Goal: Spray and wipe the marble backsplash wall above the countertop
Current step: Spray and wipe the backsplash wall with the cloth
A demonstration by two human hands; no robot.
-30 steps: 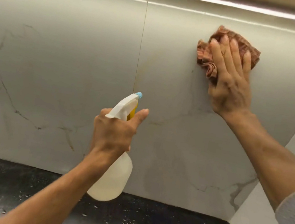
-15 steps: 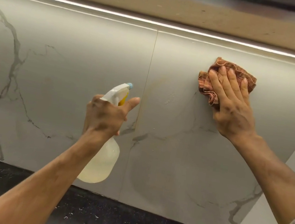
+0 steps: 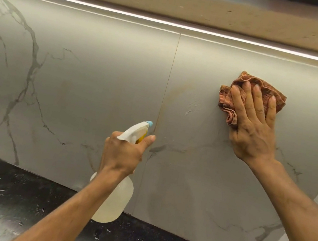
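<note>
Left hand (image 3: 123, 152) clenches the bottle (image 3: 116, 201), nozzle near the wall (image 3: 96, 88) seam. A pale fleck (image 3: 192, 107) (likely fresh spray, though blurred) has newly appeared beside the cloth (image 3: 229, 103), pressed flat-fingered by the right hand (image 3: 255, 132); wiping it seems next.

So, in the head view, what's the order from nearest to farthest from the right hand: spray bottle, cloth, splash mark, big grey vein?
1. cloth, pressed to the backsplash wall under the right hand.
2. splash mark, on the wall just to its left.
3. spray bottle, centre, gripped by the left hand.
4. big grey vein, far left of the wall.
</note>
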